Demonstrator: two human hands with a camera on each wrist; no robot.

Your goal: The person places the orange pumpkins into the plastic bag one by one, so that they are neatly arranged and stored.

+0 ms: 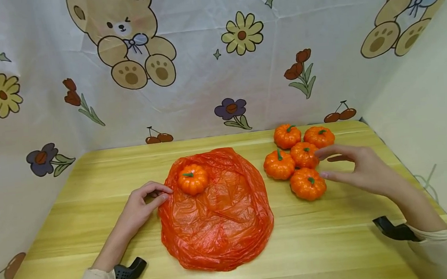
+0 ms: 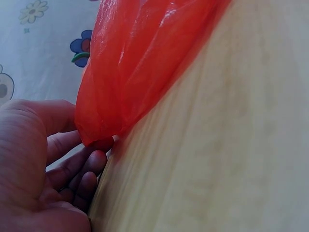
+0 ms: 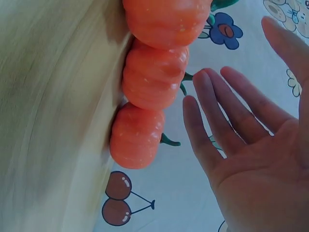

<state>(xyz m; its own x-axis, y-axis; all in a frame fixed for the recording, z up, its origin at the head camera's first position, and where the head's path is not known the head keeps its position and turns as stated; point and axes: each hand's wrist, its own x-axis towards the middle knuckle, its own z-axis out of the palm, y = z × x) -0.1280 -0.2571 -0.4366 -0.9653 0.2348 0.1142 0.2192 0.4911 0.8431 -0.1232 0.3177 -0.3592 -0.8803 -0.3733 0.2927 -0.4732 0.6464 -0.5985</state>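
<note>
A thin red plastic bag (image 1: 222, 226) lies spread on the table with its rim rolled around it. One small orange toy pumpkin (image 1: 192, 180) with a green stem sits in it at the upper left. My left hand (image 1: 144, 204) pinches the bag's left edge between thumb and fingers; the left wrist view shows the red film (image 2: 130, 72) there. On the right, several similar pumpkins (image 1: 308, 184) stand in a cluster. My right hand (image 1: 360, 171) hovers just right of them, fingers spread and holding nothing. In the right wrist view, its fingers are apart from the pumpkins (image 3: 155, 75).
Everything stands on a light wooden table (image 1: 316, 245). Behind it hangs a white cloth (image 1: 197, 94) printed with bears and flowers. A pale wall or cloth borders the right side. Each wrist wears a black mount (image 1: 130, 269).
</note>
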